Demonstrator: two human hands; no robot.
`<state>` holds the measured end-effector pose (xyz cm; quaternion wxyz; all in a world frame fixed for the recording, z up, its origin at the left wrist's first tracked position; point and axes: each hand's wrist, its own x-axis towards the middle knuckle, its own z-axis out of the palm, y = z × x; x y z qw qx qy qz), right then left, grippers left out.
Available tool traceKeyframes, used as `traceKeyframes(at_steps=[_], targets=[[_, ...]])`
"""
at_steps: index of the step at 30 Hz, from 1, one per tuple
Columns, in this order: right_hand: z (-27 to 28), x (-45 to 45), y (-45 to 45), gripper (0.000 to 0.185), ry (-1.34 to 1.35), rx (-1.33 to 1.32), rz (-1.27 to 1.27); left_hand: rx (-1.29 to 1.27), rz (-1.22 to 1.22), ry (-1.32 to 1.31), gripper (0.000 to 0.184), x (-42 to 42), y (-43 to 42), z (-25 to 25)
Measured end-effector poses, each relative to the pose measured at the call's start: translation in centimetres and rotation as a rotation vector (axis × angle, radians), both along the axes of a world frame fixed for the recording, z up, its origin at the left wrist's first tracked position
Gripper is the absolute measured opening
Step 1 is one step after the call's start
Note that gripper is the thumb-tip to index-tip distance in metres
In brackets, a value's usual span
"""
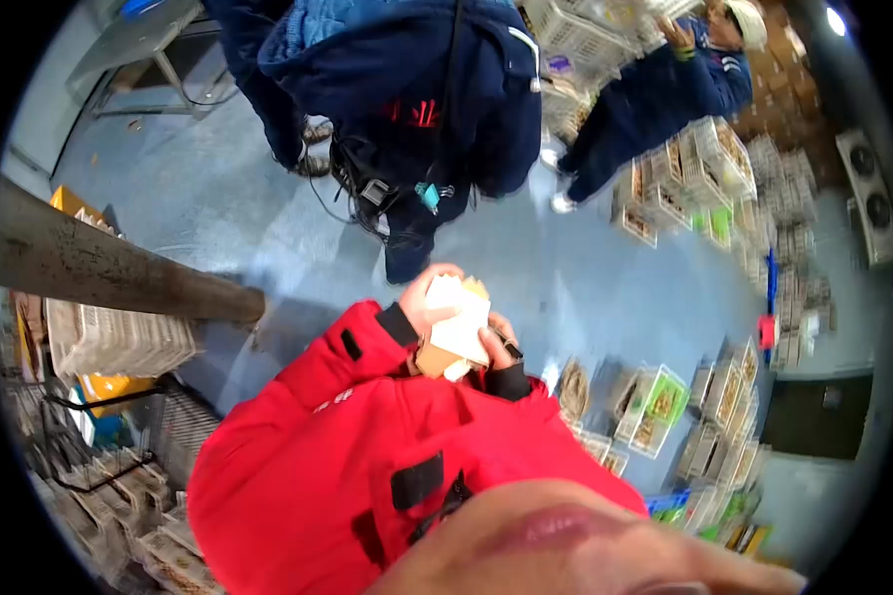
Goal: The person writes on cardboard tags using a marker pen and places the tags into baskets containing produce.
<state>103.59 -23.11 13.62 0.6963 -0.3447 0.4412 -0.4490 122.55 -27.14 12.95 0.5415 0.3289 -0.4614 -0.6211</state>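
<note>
Both my hands are in front of my red jacket, closed around a bundle of white and tan paper-like pieces (pixel 458 319). The bundle is overexposed, so I cannot make out any print or its exact kind. My left hand (pixel 427 297) grips its upper left side, with the fingers near the top edge. On the lower right side, my right hand (pixel 499 340) holds it with the thumb on the front. A dark band shows at the right wrist. Parts of the fingers behind the bundle are hidden.
A person in dark blue (pixel 407 109) stands close ahead; another person (pixel 655 99) is farther right. A thick metal post (pixel 119 258) crosses at left, beside stacked pale crates (pixel 119 337). Filled white baskets (pixel 650 412) stand on the blue floor (pixel 585 288) at right.
</note>
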Motion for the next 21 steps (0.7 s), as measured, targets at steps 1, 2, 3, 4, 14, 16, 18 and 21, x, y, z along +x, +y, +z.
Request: traceKeyframes(at_steps=[1,2,3,4,14,16,18,21], targets=[[-0.2,-0.2,-1.8,0.045,-0.041,0.155,0.006,-0.004,0.030,-0.137,0.048,-0.1,-1.3,-0.2],[0.0,-0.2,-3.0,0.045,-0.060,0.171,0.021,0.042,0.028,-0.115,0.048,-0.1,-2.2,-0.1],[0.2,0.0,-4.4,0.046,-0.079,0.179,0.034,0.079,0.024,-0.091,0.048,0.0,-3.4,0.0],[0.9,0.5,-6.5,0.046,-0.092,0.184,0.045,0.113,0.019,-0.062,0.048,0.3,-5.4,0.7],[1.1,4.1,-17.5,0.050,-0.051,0.046,-0.145,0.135,-0.178,0.071,0.052,1.6,-19.3,-0.3],[0.8,5.0,-20.0,0.049,0.003,0.084,-0.140,0.007,-0.216,0.013,0.054,2.5,-22.1,-0.3],[0.7,5.8,-21.8,0.048,0.028,0.093,-0.165,0.055,-0.252,0.117,0.055,3.0,-24.6,-1.7],[0.7,6.7,-23.6,0.047,0.035,0.104,-0.246,0.124,-0.247,0.246,0.054,3.6,-26.3,-1.8]])
